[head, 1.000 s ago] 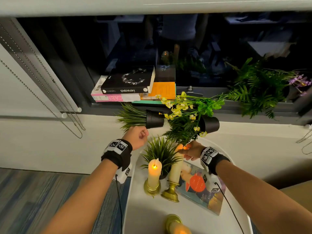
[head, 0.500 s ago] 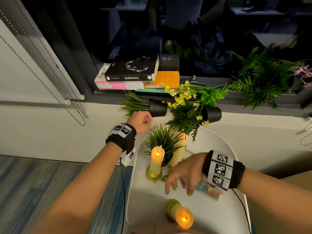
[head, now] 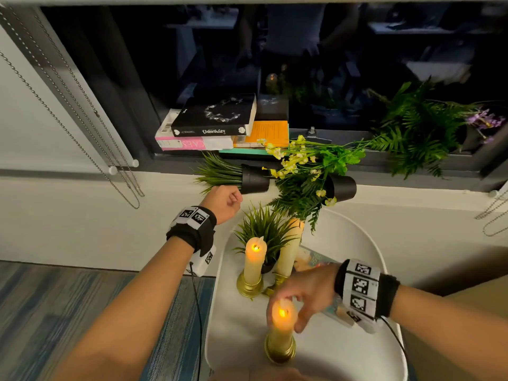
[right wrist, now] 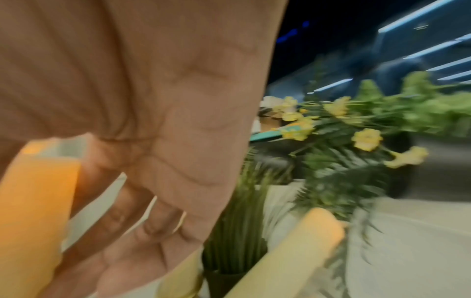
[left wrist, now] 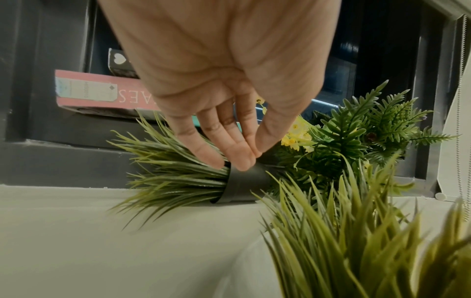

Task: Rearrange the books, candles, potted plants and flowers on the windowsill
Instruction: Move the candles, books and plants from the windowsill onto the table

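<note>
Right grip (head: 302, 296) has left the tall unlit candle (head: 288, 248) it was touching a second ago and dropped to the near lit candle (head: 281, 321) on the white counter (head: 379, 259). Its fingers (head: 301, 324) are spread and curving beside the wax; the blurred right wrist view shows them close to it but not yet clamped, so I read this grip as apart. Left grip (left wrist: 229, 129) has not moved: fingertips pinch the rim of the tipped grass pot (left wrist: 246, 184), which lies on its side on the windowsill ledge (head: 82, 185), leaves pointing left.

To its right lies a second toppled pot (head: 342, 187) with fern and yellow flowers (head: 288, 160). Behind them sits the book stack (head: 209, 127); a fern with purple blooms (head: 417, 130) is far right. On the counter a far lit candle (head: 254, 259), an upright grass plant (head: 265, 229) and a book (head: 310, 259) remain.

The switch suggests the near candle is the next piece to go up, though both sill pots still need righting.
</note>
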The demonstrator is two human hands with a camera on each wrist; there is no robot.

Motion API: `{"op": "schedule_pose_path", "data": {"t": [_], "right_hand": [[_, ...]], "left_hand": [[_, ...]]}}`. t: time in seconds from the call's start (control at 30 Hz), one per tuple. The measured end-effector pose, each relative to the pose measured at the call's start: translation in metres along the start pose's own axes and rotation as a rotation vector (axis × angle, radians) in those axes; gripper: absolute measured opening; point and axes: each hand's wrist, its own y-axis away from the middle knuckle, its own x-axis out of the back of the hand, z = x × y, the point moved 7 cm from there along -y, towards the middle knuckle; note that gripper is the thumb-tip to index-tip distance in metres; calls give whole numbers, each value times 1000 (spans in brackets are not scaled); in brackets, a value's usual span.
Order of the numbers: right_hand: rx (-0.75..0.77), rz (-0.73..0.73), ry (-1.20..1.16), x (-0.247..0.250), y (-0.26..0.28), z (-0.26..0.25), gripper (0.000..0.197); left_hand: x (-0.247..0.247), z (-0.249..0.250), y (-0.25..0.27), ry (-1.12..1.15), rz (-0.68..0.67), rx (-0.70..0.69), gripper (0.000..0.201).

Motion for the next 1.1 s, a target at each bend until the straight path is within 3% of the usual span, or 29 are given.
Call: {"op": "schedule_pose_path", "data": {"t": [0.1,0.23,0.37,0.53,0.73,0.83,0.93,1.1], "right_hand": [[-99,279,-170,29,20,23,42],[-228,666,-507,63,58,70,21],[-512,868,-761,64,71,141,36],[-678,884,-858,60,55,189,45],[-853,853,-752,58,38,220,56],[-909,857,-668,61,38,218,58],[-937,770,-535,63,40,215,61],[-942,623,-322,66,44,203,59]], "left_hand": [[4,3,0,-19,46,-20,12],[22,8,-1,-109,212,-72,19],[52,27,-8,-213,402,-138,36],[84,40,-27,-290,510,-119,51],[84,34,-47,-372,386,-93,59],[85,33,-47,-388,423,-112,55],[90,37,-48,-386,473,-134,47],[96,39,-57,-381,486,-104,52]]}}
